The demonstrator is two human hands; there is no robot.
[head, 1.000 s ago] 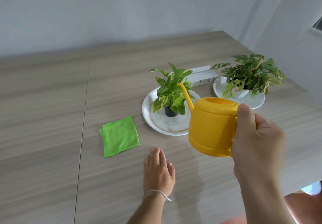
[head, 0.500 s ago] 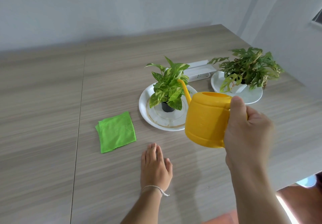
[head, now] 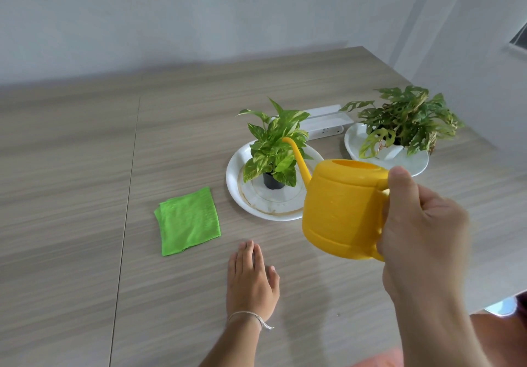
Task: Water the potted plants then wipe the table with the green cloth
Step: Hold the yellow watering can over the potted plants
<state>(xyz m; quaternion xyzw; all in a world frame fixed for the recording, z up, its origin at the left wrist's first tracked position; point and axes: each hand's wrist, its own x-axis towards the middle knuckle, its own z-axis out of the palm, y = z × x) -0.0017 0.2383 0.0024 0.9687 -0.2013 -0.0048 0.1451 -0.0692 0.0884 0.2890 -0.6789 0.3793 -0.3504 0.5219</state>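
My right hand (head: 422, 229) grips the handle of a yellow watering can (head: 340, 209), held in the air with its thin spout tip among the leaves of the near potted plant (head: 273, 150). That plant stands in a small black pot on a white plate (head: 236, 192). A second leafy plant (head: 405, 121) sits in a white pot on another white plate (head: 413, 164) at the right. The folded green cloth (head: 188, 221) lies flat on the table to the left. My left hand (head: 251, 278) rests palm down on the table, fingers together, holding nothing.
A white power strip (head: 325, 122) lies behind and between the two plants. The wooden table (head: 71, 195) has a seam running front to back at the left. Its right edge is close to the far plant, with a grey wall behind.
The watering can and my right hand stay near the first plant, the spout reaching a little further into its leaves. My left hand has not moved off the table.
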